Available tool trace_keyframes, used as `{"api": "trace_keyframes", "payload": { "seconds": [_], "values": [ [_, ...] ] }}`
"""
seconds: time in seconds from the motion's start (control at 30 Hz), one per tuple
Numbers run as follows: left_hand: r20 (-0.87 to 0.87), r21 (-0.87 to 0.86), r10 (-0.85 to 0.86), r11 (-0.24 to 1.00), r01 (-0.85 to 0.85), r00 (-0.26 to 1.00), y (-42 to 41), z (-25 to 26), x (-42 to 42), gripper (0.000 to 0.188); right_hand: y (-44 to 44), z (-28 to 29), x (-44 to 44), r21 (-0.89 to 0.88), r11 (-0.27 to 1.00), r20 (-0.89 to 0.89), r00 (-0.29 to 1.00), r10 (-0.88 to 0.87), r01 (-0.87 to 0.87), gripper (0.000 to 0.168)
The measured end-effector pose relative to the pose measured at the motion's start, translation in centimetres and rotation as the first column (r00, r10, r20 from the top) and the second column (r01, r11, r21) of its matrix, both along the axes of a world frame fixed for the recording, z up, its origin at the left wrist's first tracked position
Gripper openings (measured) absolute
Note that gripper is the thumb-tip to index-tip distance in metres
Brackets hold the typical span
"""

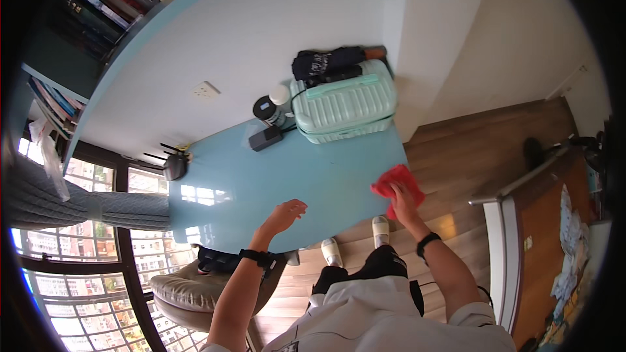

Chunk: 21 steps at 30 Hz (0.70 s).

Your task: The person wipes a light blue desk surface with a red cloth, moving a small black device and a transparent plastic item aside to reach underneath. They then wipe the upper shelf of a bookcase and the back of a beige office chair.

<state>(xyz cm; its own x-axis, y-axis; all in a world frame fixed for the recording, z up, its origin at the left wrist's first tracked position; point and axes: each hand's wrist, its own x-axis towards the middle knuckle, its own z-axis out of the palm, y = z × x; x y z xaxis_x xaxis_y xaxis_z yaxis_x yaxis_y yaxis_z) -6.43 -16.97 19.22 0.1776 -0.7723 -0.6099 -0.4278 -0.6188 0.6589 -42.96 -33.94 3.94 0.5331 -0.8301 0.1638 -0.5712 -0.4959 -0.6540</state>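
My right hand (405, 204) grips a crumpled red cloth (408, 178) at the right end of a glossy blue desk (313, 186). Part of the cloth hangs past the desk's edge, over the floor. Over the front part of the same desk, my left hand (284, 216) holds nothing, its fingers loosely bent and slightly apart. Whether it touches the desk surface, I cannot tell. Both wrists wear dark bands.
Against the wall stands a mint-green hard case (347, 105) with a folded dark umbrella (327, 62) on top. Beside it are a dark canister (268, 110), a white-capped bottle (280, 95) and a black box (265, 138). A router (175, 166) occupies the left corner; a brown leather chair (190, 293) sits below.
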Motion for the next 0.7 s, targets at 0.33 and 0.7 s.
{"api": "trace_keyframes", "payload": {
  "seconds": [0.33,0.7],
  "values": [
    [-0.946,0.047,0.240,0.764,-0.643,0.216,3.2,0.9,-1.3,0.066,6.2,21.8,15.7,0.697,0.060,0.619,0.558,-0.552,-0.714,0.060],
    [-0.893,-0.065,0.233,0.780,-0.622,0.385,5.8,9.1,2.5,0.047,4.6,25.6,15.8,0.813,0.218,0.552,0.834,0.004,-0.540,0.074]
  ]
}}
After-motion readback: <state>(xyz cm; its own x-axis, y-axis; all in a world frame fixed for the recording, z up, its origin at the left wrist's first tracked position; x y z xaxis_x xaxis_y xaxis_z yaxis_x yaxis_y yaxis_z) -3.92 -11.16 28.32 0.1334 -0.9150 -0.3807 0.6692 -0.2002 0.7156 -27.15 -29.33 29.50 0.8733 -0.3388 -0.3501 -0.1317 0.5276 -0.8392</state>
